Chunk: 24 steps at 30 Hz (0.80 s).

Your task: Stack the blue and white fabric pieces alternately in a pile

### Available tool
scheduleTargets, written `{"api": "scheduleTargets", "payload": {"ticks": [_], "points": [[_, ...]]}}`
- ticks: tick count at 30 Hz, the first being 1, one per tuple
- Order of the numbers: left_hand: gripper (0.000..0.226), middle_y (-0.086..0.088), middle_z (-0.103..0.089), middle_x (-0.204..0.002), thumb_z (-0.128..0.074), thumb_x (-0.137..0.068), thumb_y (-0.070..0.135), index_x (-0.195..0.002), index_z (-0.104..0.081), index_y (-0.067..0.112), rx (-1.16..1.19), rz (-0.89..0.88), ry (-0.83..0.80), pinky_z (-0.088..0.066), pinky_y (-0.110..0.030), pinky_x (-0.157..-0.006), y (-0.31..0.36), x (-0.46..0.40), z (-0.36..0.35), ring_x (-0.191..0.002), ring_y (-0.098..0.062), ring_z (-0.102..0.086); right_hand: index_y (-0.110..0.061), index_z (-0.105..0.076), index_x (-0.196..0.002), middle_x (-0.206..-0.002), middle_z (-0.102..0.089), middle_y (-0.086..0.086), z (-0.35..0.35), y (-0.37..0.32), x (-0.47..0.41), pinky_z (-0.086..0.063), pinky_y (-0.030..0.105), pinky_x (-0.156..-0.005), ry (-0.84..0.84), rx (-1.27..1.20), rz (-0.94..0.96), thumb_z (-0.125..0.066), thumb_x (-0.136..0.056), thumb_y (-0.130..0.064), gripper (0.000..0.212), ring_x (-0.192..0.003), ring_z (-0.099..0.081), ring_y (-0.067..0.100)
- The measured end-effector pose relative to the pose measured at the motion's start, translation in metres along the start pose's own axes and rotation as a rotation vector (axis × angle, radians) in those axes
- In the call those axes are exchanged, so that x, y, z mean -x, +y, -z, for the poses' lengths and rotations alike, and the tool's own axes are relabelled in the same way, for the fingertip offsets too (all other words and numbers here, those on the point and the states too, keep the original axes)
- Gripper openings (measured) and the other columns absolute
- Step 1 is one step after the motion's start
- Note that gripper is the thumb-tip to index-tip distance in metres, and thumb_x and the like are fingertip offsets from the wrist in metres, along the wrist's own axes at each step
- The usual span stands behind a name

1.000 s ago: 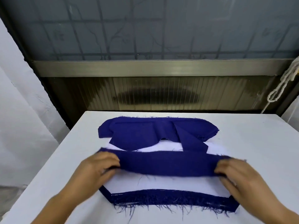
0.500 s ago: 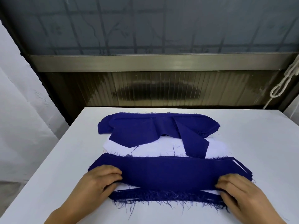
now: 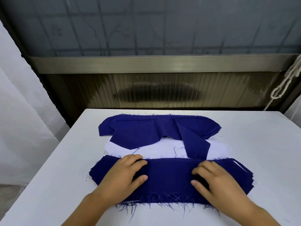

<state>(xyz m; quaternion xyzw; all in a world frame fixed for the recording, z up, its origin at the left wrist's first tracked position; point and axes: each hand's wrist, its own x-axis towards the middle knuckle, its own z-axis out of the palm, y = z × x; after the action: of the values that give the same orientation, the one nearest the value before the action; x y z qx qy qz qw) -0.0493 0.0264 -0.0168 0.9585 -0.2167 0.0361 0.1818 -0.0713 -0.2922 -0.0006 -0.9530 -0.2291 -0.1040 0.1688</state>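
A stack of fabric lies near the front of the white table (image 3: 260, 144), topped by a dark blue piece (image 3: 169, 176) with frayed edges. My left hand (image 3: 125, 176) presses flat on its left half, fingers spread. My right hand (image 3: 216, 181) presses flat on its right half. Behind the stack lies a white fabric piece (image 3: 156, 150). Farther back sits a heap of blue pieces (image 3: 140, 129), with one narrow blue strip (image 3: 195, 144) hanging down across the white piece.
A dark ribbed wall panel and a metal ledge (image 3: 162, 62) stand behind the table's far edge. A knotted white cord (image 3: 283, 85) hangs at the right. White cloth drapes at the left.
Both hands carried the blue piece toward me and laid it over the white one on the near stack. They then let go and moved inward to press it flat.
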Motion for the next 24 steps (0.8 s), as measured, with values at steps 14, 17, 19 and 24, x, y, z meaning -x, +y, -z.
{"api": "scheduleTargets", "payload": {"ticks": [14, 17, 19, 24], "points": [[0.030, 0.013, -0.057, -0.124, -0.063, -0.091, 0.027, -0.121, -0.064, 0.023, -0.077, 0.241, 0.158, -0.039, -0.020, -0.095, -0.027, -0.011, 0.018, -0.114, -0.011, -0.050, -0.034, -0.052, -0.077, -0.078, -0.053, -0.014, 0.035, 0.053, -0.003, -0.042, 0.026, -0.065, -0.107, 0.122, -0.360, -0.061, -0.090, -0.033, 0.016, -0.074, -0.054, 0.008], [0.037, 0.012, -0.055, -0.127, -0.065, -0.089, 0.032, -0.126, -0.061, 0.024, -0.083, 0.242, 0.162, -0.041, -0.021, -0.093, -0.020, -0.043, 0.019, -0.117, -0.011, -0.049, -0.034, -0.056, -0.088, -0.087, -0.052, -0.016, 0.025, 0.040, -0.039, -0.041, 0.021, -0.065, -0.087, 0.062, -0.332, -0.057, -0.090, -0.045, 0.012, -0.076, -0.052, 0.003], [0.045, 0.012, -0.051, -0.133, -0.063, -0.090, 0.039, -0.132, -0.056, 0.025, -0.107, 0.256, 0.122, -0.041, -0.024, -0.096, -0.020, -0.067, 0.015, -0.121, -0.011, -0.045, -0.033, -0.053, -0.095, -0.092, -0.051, -0.016, 0.011, 0.035, -0.066, -0.043, 0.023, -0.067, -0.092, 0.029, -0.322, -0.056, -0.089, -0.050, 0.019, -0.079, -0.052, 0.003], [0.052, 0.011, -0.046, -0.132, -0.061, -0.088, 0.047, -0.132, -0.056, 0.021, -0.061, 0.351, 0.079, -0.045, -0.028, -0.094, -0.026, -0.093, -0.005, -0.120, -0.013, -0.042, -0.026, -0.045, -0.103, -0.104, -0.051, -0.009, -0.028, 0.038, -0.104, -0.040, 0.028, -0.068, -0.185, 0.031, -0.449, -0.055, -0.085, -0.062, 0.042, -0.089, -0.052, 0.013]]}}
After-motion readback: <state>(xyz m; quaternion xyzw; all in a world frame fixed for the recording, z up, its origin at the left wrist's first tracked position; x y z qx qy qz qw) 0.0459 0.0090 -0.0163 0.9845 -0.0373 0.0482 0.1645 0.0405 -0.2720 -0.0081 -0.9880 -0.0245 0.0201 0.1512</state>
